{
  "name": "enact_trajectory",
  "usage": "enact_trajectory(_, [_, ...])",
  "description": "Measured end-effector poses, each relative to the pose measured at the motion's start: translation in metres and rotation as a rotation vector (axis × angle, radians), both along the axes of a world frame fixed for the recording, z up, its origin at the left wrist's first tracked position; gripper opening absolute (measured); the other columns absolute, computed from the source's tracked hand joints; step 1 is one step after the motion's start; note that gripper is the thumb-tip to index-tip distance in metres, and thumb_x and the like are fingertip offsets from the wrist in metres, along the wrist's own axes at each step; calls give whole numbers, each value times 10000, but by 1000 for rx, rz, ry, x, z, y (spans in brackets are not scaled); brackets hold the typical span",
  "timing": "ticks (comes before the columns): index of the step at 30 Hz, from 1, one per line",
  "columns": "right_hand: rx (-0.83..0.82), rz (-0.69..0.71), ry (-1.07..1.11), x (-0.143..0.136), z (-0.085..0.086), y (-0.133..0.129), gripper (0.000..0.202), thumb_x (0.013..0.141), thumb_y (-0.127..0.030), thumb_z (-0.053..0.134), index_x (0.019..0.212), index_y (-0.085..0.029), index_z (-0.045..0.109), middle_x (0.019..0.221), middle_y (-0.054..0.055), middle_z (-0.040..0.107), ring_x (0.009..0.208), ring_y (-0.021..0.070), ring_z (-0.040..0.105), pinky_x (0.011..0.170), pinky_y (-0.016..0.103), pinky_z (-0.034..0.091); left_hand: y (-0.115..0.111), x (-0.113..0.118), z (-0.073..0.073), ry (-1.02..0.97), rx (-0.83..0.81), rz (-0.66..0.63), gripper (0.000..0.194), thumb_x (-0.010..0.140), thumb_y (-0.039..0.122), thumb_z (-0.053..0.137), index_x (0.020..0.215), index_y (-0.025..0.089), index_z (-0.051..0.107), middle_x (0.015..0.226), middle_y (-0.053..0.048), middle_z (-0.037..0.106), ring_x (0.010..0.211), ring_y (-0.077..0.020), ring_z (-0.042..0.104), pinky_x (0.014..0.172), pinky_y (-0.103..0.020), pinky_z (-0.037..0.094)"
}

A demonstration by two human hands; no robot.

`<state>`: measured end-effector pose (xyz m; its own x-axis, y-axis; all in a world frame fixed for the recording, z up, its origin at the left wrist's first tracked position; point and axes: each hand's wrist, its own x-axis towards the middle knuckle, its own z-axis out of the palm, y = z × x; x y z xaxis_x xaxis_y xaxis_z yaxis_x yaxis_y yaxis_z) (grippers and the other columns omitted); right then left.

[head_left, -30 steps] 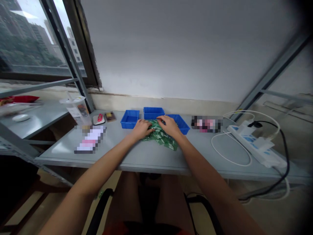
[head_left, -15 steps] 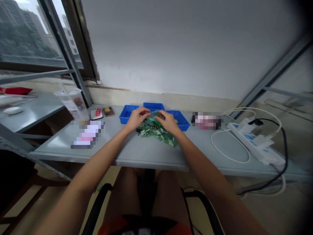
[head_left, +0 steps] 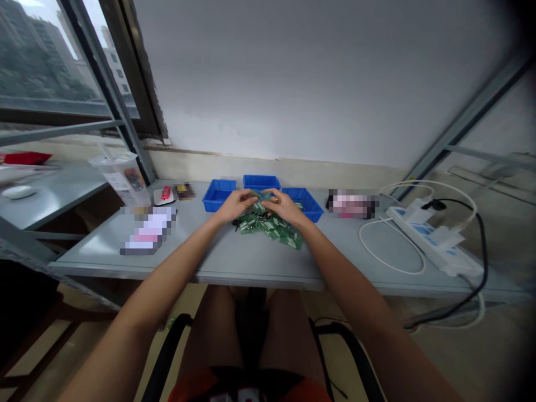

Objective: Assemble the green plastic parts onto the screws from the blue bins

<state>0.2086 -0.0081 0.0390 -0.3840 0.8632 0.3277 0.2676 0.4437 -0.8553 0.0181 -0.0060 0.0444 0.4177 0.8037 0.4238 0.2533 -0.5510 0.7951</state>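
Observation:
Over a heap of small green packets (head_left: pixel 272 230) on the grey table, both my hands grip one green packet (head_left: pixel 263 200) between them. My left hand (head_left: pixel 237 205) pinches its left side, and my right hand (head_left: pixel 285 207), with a ring on a finger, pinches its right side. Behind the hands stand three blue trays: a left one (head_left: pixel 213 200), a middle one (head_left: pixel 262 182) and a right one (head_left: pixel 312 206). Some small pieces show in the right tray. What the packets contain is too small to tell.
On the left are a lidded plastic cup (head_left: pixel 125 181), a blurred-out flat item (head_left: pixel 149 230) and a small white dish (head_left: pixel 163 195) with a red packet. A blurred-out pink and black item (head_left: pixel 352 205) and a white power strip (head_left: pixel 433 240) with cables are at the right.
My left fingers have closed in slightly around the green packet, and both hands remain over the heap. The whole view has shifted a little.

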Motion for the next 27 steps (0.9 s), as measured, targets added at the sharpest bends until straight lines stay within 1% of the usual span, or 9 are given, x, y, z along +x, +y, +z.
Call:
enact_trajectory(3, [-31, 34, 33, 0, 3, -3, 205, 797, -378, 578, 918, -213, 593, 816, 24, 625, 787, 173, 623, 611, 285, 534, 3, -2, -1, -12, 31, 37, 240, 812, 363, 549, 835, 135, 620, 709, -11, 586, 620, -113, 528, 603, -254, 461])
enact_trajectory(5, [-36, 31, 49, 1, 4, -3, 238, 815, -425, 550, 882, -204, 611, 853, 34, 631, 808, 177, 630, 621, 287, 543, 5, -4, -3, -27, 36, 38, 264, 808, 380, 554, 845, 132, 636, 713, -12, 601, 640, -122, 543, 622, -261, 467])
enact_trajectory(9, [-60, -11, 26, 3, 0, 4, 395, 852, -537, 453, 910, -197, 645, 912, 65, 652, 813, 193, 644, 623, 313, 563, 7, -4, -5, -20, 70, 35, 275, 805, 369, 564, 907, 135, 668, 805, -36, 665, 733, -153, 586, 686, -288, 474])
enact_trajectory(13, [-69, -24, -18, 5, -5, 10, 473, 873, -575, 382, 988, -205, 654, 973, 96, 663, 840, 206, 649, 629, 321, 568, 4, -3, -3, 8, 180, 83, 216, 801, 311, 577, 889, 151, 691, 896, -62, 692, 809, -169, 611, 762, -315, 475])
enact_trajectory(17, [-91, 34, -4, 5, -5, 9, 398, 879, -514, 427, 979, -205, 658, 976, 90, 667, 883, 206, 638, 663, 316, 565, 2, -4, 0, 93, 310, 105, 173, 817, 267, 553, 851, 183, 700, 911, -57, 695, 876, -179, 610, 833, -336, 462])
enact_trajectory(21, [-113, 34, 11, 4, 0, 2, 263, 860, -405, 501, 957, -209, 647, 1028, 81, 650, 941, 210, 618, 705, 320, 557, 0, -6, 0, 221, 427, 156, 191, 813, 202, 537, 941, 199, 679, 963, -43, 685, 947, -184, 581, 897, -351, 425])
enact_trajectory(24, [-64, 19, -57, 3, 2, -1, 233, 824, -362, 558, 997, -221, 626, 1050, 73, 639, 950, 207, 610, 725, 321, 545, 0, -6, 0, 353, 430, 195, 275, 769, 144, 543, 1015, 206, 650, 1024, -37, 664, 986, -197, 558, 929, -375, 399])
enact_trajectory(25, [-36, 14, -78, 2, 2, -1, 238, 813, -348, 573, 1010, -222, 616, 1051, 72, 638, 946, 204, 610, 739, 325, 539, 0, -6, 0, 385, 424, 194, 298, 759, 148, 551, 1038, 208, 640, 1041, -40, 655, 1002, -204, 549, 937, -383, 392])
enact_trajectory(27, [29, -8, -110, 1, 1, 1, 258, 786, -324, 605, 1024, -222, 600, 1066, 68, 633, 964, 201, 603, 795, 342, 519, -1, -6, -1, 422, 426, 181, 341, 751, 208, 588, 1090, 206, 617, 1072, -56, 628, 1038, -220, 529, 949, -392, 383])
